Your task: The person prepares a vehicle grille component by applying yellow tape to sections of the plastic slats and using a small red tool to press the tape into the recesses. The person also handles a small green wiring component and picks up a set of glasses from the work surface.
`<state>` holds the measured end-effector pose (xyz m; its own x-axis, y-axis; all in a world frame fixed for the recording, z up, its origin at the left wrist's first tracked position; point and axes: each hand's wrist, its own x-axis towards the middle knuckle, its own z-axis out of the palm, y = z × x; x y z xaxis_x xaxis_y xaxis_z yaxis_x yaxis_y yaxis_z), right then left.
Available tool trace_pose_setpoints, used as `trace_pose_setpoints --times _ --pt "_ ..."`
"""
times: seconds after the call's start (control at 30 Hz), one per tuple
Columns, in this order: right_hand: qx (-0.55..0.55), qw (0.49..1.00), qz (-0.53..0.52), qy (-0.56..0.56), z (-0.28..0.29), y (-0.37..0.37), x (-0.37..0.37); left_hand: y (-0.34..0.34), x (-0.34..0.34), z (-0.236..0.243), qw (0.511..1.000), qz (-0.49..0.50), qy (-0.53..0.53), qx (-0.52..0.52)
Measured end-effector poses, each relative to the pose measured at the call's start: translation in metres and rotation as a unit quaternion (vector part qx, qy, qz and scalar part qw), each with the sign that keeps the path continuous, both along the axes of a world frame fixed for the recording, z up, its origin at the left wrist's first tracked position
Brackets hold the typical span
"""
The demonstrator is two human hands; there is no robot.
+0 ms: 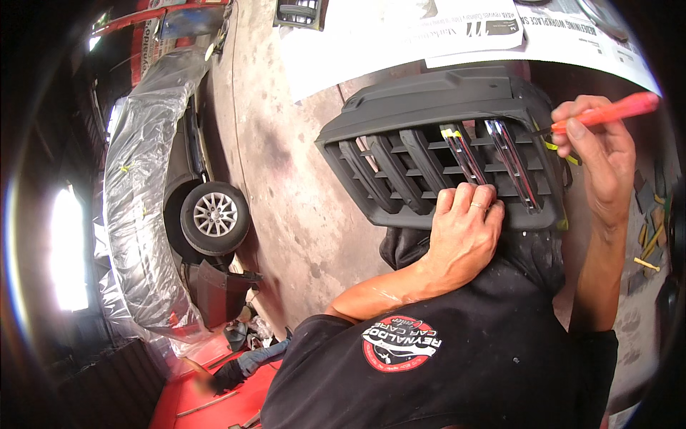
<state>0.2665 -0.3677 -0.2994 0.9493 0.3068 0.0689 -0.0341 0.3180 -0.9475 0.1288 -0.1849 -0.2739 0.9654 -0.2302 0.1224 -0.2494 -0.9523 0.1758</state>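
Workshop floor (282,164), stained concrete, plastic-draped car (143,171) at left; dark slatted grille (421,161), tilted, at the person's lap. Handling, as judged: grille best braced firmly, orange-handled tool (616,109) moved in short, light strokes, tip kept clear of the glossy strips (509,161). Left hand (464,229): fingers close together, bent over the lower frame, any grip behind it not visible; right hand (600,146): thumb and fingertips pinching the tool, thin dark tip at the frame's right side, near yellow tape (552,146).

Head-worn fisheye; faces downward; near, wide view
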Motion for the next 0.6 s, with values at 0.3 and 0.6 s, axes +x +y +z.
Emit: trace_pose_setpoints --times 0.3,0.6 --pt "0.003 0.996 -0.085 -0.030 0.005 0.017 -0.010 -0.009 -0.003 -0.009 0.997 0.019 0.025 0.066" --pt "0.077 0.986 -0.128 -0.076 -0.004 0.057 -0.046 0.005 -0.010 -0.017 1.000 0.002 0.026 -0.005"
